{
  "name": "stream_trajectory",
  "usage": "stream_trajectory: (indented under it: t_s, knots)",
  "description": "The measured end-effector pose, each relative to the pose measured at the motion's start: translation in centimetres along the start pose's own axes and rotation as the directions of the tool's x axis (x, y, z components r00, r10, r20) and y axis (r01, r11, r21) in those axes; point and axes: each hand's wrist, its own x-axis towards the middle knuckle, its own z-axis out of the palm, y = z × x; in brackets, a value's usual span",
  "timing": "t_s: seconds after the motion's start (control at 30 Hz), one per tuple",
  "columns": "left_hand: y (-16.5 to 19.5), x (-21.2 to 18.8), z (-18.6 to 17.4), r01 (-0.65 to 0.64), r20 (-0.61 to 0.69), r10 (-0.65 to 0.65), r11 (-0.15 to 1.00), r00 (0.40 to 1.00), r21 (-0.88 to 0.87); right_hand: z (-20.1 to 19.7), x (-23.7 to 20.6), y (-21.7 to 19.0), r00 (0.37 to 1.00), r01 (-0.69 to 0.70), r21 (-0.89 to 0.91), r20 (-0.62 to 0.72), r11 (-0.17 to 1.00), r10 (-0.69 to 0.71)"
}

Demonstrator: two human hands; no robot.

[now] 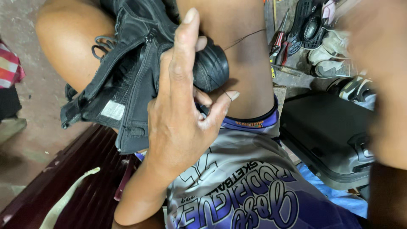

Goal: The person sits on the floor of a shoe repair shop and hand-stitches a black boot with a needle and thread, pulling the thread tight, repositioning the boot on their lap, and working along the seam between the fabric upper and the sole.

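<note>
A black zip-up boot (127, 76) lies across my bare thighs, its ribbed rubber sole (214, 68) facing up. My left hand (182, 110) grips the boot at the sole end, fingers spread over the upper and thumb pressed near the sole's edge. A thin dark thread (246, 37) runs taut from the sole up and to the right. My right hand (373, 38) is a blurred shape at the right edge, raised away from the boot. Whether it holds the thread's end is hidden by the blur.
Beyond my knee, on the ground, lie a red-handled screwdriver (277, 42), a loose black sole (311, 25) and several worn shoes (335, 55). A black hard case (330, 135) sits at right. I sit on a dark red wooden bench (85, 186). Striped cloth (8, 70) shows at left.
</note>
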Motion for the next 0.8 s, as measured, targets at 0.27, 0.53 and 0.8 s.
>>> stream_trajectory:
  t_s: [0.27, 0.53, 0.8]
  knots:
    - [2.2, 1.6, -0.8, 0.011, 0.001, -0.011, 0.999, 1.000, -0.041, 1.8, 1.7, -10.3, 0.995, 0.060, 0.754, -0.096, 0.654, 0.019]
    - [-0.2, -6.2, -6.8, 0.313, -0.655, -0.368, 0.927, 0.660, -0.206, 0.2, 2.4, -9.0, 0.982, -0.087, 0.995, 0.093, -0.042, 0.167]
    - [-2.5, -2.8, -6.7, 0.117, -0.071, -0.112, 0.991, 0.991, 0.071, 0.0, 3.6, -12.3, 0.994, -0.100, 0.937, 0.077, 0.334, 0.081]
